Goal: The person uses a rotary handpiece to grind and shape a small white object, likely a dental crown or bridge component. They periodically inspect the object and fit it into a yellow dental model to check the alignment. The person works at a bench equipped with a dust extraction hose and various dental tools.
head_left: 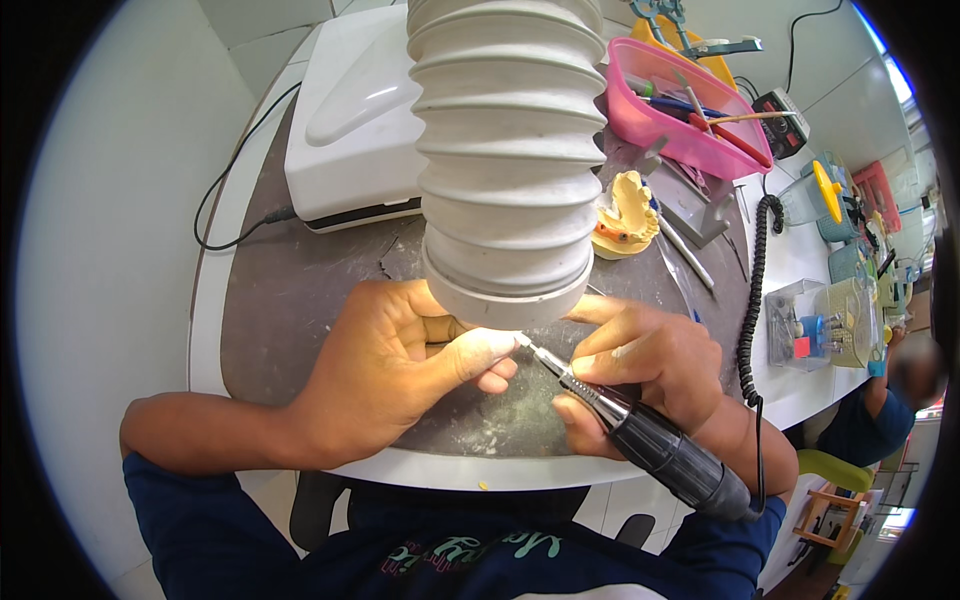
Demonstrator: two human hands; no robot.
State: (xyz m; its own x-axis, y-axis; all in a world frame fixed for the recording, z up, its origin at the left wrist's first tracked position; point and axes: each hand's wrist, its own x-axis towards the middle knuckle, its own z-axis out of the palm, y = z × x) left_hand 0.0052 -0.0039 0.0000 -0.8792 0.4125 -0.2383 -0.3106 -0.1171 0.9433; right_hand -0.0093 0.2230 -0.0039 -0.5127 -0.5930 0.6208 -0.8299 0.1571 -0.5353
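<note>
At centre, left fingers (485,352) bent close together, grip unclear; right fingers (632,350) wrapped around a slanting black-and-silver handpiece (665,450).

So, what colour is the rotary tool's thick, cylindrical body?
The thick, cylindrical body is black, shown in the head view.

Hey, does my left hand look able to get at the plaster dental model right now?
Probably not straight across: in this view the ribbed hose stands between your left hand and the dental model, and your right hand with the rotary tool is close by.
</note>
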